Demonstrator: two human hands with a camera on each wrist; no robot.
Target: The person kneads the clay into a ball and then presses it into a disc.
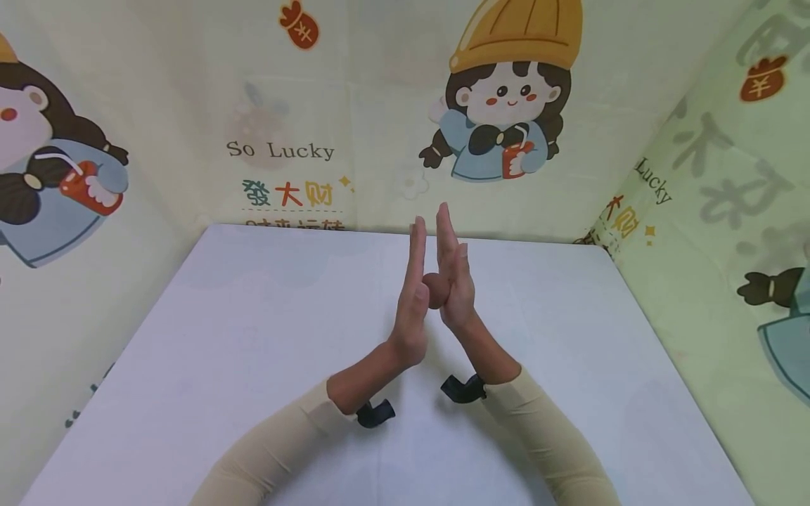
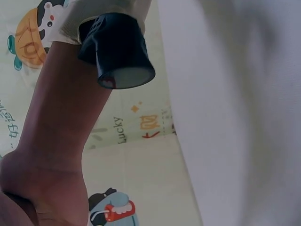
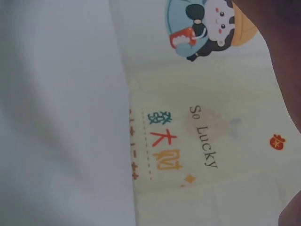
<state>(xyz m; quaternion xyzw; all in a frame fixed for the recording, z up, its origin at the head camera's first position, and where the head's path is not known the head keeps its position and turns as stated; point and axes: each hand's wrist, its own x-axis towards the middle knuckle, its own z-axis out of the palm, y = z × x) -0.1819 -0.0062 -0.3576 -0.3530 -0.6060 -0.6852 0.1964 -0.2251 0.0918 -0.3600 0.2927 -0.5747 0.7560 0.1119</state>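
Note:
Between the two palms, in the head view, sits a small smooth brown ball (image 1: 435, 290), held above the table. My left hand (image 1: 414, 302) stands upright on its left side, fingers straight and pointing up, palm against the ball. Facing it from the right, my right hand (image 1: 457, 284) is also upright with straight fingers, its palm touching the ball. The left wrist view shows a bare forearm (image 2: 66, 103) and sleeve, but the ball is out of sight there. Only dark, blurred skin (image 3: 287, 56) appears along the right edge of the right wrist view.
A white table (image 1: 285, 316) spreads under both arms. Patterned cloth walls (image 1: 380, 119) with cartoon prints and lettering stand behind it and at the sides. Black wrist-worn devices (image 1: 376, 413) hang below each sleeve cuff, a little above the table.

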